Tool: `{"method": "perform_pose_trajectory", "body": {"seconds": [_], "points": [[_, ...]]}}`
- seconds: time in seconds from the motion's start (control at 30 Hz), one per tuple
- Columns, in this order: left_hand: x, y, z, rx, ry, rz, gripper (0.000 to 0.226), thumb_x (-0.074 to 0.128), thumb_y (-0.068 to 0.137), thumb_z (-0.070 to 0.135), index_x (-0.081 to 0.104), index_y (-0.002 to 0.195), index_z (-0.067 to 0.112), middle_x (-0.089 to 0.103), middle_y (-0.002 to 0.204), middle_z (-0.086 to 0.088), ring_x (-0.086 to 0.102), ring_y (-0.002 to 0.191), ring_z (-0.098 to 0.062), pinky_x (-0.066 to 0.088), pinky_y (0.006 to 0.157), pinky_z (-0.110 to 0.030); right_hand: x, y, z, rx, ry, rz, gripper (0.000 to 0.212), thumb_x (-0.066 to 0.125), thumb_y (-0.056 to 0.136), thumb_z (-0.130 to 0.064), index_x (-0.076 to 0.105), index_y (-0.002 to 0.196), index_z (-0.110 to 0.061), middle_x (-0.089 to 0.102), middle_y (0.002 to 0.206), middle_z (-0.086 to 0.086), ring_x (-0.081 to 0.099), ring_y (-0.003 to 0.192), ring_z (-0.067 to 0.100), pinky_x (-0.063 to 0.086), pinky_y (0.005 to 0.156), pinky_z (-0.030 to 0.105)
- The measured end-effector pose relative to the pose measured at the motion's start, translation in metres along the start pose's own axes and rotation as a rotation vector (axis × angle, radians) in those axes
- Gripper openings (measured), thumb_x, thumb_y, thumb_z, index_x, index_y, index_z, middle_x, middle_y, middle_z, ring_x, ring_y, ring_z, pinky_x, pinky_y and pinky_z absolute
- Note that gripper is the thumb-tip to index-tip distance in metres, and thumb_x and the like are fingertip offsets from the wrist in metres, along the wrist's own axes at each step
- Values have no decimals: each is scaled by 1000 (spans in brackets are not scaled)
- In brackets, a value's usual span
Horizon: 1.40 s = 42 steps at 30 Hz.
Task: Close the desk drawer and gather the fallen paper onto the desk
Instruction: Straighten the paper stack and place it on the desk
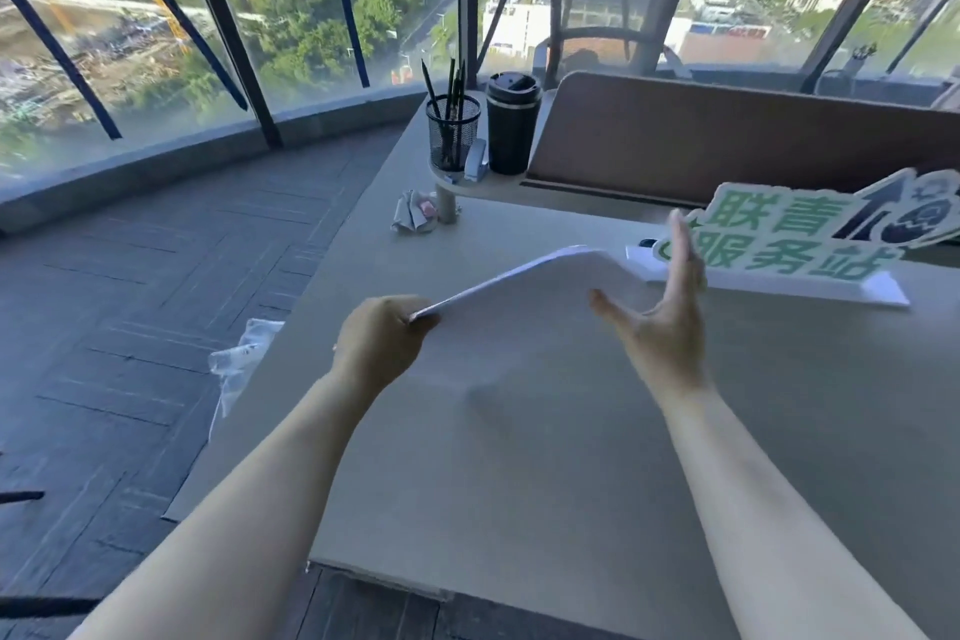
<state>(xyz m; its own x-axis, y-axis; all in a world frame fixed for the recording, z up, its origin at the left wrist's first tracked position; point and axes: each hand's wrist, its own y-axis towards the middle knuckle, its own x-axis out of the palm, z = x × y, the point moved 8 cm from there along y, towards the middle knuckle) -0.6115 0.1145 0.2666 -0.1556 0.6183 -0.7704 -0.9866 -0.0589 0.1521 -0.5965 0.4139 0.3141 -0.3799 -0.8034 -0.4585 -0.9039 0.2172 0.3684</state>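
Observation:
A thin stack of white paper (540, 291) hangs above the grey desk (519, 457), bowed upward in the middle. My left hand (379, 348) pinches its near-left corner between closed fingers. At the right side of the sheets is my right hand (665, 322), fingers spread and upright, palm toward the paper's right edge; whether it touches the sheets is unclear. No drawer is in view.
A mesh pen cup (453, 133), a black tumbler (513, 122) and a small stapler (476, 161) stand on a raised shelf. A green-and-white sign (810, 234) lies at the right. Crumpled paper (413, 213) sits near the shelf post. A plastic bag (236, 364) hangs off the desk's left edge.

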Motion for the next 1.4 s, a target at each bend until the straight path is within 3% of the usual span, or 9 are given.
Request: {"method": "perform_pose_trajectory", "body": {"seconds": [0.1,0.13,0.2,0.33,0.47,0.67,1.0,1.2,1.4], "points": [[-16,16,42,190,232,-54,35,58,88,28,43,58,18,39,52,1,45,60,-34,26,52,-30,14,10,-12,2,-112,-254,42,80,72,-18,66,112,-18,64,95,-2,59,88,1,44,79,25],[-17,18,54,242,296,-89,31,57,88,28,49,60,19,45,56,1,52,65,-36,29,54,-31,13,9,-8,75,-47,-252,18,79,73,-16,68,86,-17,57,71,-5,52,61,-2,41,62,23],[-19,20,65,278,354,-132,26,58,86,32,56,66,16,53,64,-2,57,71,-35,34,58,-31,9,3,9,181,84,-199,20,78,73,-12,61,63,-12,50,56,-5,39,45,1,34,51,23],[-28,23,17,114,189,-110,22,69,72,35,65,75,13,62,65,-3,57,66,-27,46,59,-35,3,-23,50,354,339,-94,20,78,73,-3,73,72,-23,71,59,-18,61,56,-1,50,61,23],[-14,4,-33,-203,-567,-105,8,77,74,9,70,78,7,66,68,3,56,67,-13,43,65,-28,6,-38,79,446,470,-65,23,77,73,0,76,71,-24,76,70,-12,67,67,11,52,71,34],[15,-4,-22,-267,-871,63,19,78,69,3,74,83,16,73,67,15,64,67,-1,53,66,-16,11,-34,70,367,598,-75,22,71,80,3,74,78,-18,76,74,-9,68,71,11,55,67,26],[76,-20,-50,-429,-952,71,20,74,75,3,71,94,10,73,78,3,68,66,-5,53,60,-18,37,-54,118,486,574,49,22,67,81,6,68,88,-16,74,68,-16,68,64,1,53,61,17],[85,-17,-65,-437,-905,-81,35,80,62,18,74,96,13,75,92,-4,70,81,-14,54,73,-26,47,-53,128,527,579,-98,17,72,67,-9,73,84,-13,77,73,-8,70,71,8,55,67,22],[102,-23,-84,-529,-790,-105,16,80,69,6,70,76,17,68,81,-5,62,76,-16,47,75,-30,65,-78,152,716,329,-212,15,73,81,-9,68,75,-23,72,77,-12,69,79,11,53,73,30]]}}
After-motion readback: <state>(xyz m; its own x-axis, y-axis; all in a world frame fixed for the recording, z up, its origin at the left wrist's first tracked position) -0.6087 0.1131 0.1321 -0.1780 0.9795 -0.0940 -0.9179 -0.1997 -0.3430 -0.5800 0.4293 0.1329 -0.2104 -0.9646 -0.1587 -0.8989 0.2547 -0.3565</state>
